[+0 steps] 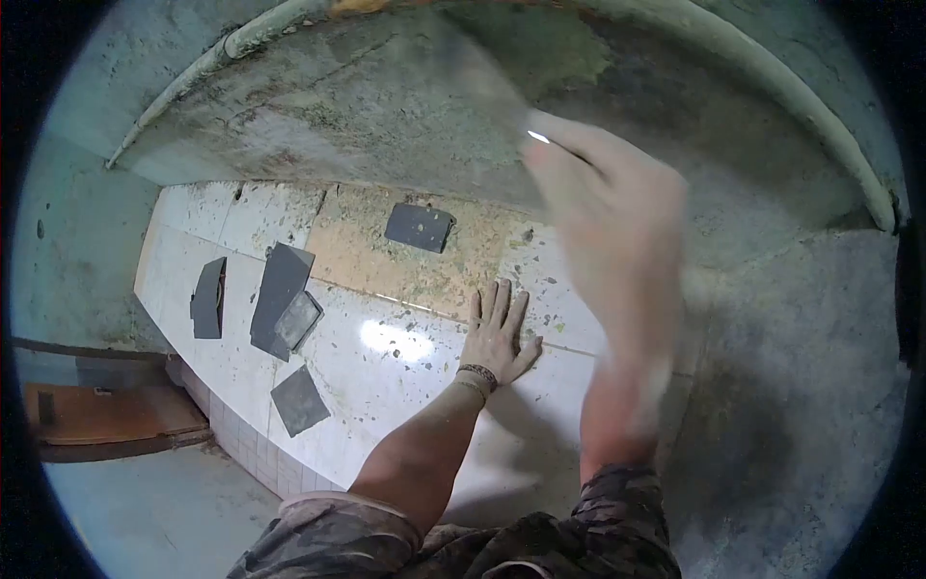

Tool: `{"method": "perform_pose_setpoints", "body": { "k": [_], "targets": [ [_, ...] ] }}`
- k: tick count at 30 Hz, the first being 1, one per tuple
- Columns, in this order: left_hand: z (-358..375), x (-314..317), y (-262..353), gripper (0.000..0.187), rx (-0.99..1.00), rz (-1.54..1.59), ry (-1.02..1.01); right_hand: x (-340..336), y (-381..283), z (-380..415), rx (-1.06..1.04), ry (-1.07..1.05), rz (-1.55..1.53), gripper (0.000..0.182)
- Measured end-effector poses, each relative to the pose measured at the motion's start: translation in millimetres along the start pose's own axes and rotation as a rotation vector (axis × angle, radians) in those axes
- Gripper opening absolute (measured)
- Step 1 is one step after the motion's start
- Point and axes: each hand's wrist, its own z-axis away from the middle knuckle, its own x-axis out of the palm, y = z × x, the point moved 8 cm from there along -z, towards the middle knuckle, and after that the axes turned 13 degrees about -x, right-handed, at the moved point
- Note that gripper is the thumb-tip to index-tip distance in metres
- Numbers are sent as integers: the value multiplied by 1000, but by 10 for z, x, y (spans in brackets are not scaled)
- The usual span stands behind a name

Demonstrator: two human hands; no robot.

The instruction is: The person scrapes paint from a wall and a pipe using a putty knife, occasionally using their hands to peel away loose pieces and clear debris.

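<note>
My right hand point(617, 203) is raised in front of the wall and smeared by motion. Its fingers are closed round a scraper point(487, 82), whose flat blade points up and left towards the wall and is too blurred to show its exact shape. Whether the blade touches the wall cannot be made out. My left hand point(496, 338) lies palm down with fingers spread on the white tiled surface point(386, 386), holding nothing. Crumbs of debris lie around its fingers. Beyond it, a dark grey flat piece point(419, 227) rests on a tan tile point(357, 251).
Several more dark grey flat pieces point(280, 299) lie on the tiles at the left. The patchy, stained wall point(318, 116) rises behind the ledge, with a pale pipe point(231, 43) along its top. An orange-brown wooden panel point(116, 413) is low at the left.
</note>
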Motion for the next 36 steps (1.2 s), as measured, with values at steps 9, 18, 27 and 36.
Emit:
{"method": "perform_pose_setpoints", "body": {
  "k": [9,18,27,36],
  "targets": [
    [2,29,-14,81,8,-8,-5,192,-55,-38,-56,6,72,21],
    [9,56,-31,80,16,27,28,525,-72,-31,118,-13,-11,25],
    [0,-22,-20,79,6,55,1,781,25,-65,206,-147,84,26],
    [-19,-20,-33,80,15,117,40,643,204,81,218,-39,-25,24]
  ]
}}
